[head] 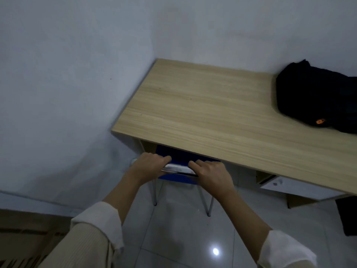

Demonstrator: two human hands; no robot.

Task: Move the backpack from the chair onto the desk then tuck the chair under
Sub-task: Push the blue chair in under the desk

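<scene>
A person's left hand [149, 165] and right hand [211, 174] clamp side by side on the metal top rail of a blue chair [174, 158], whose seat already sits largely beneath the near edge of the wooden tabletop [193, 105]. The black backpack [316, 97] rests on the tabletop's far right end, well apart from both hands. The chair lies straight ahead of the hands, its rail running crosswise between them, so any remaining push appears to run directly forward under the desk.
</scene>
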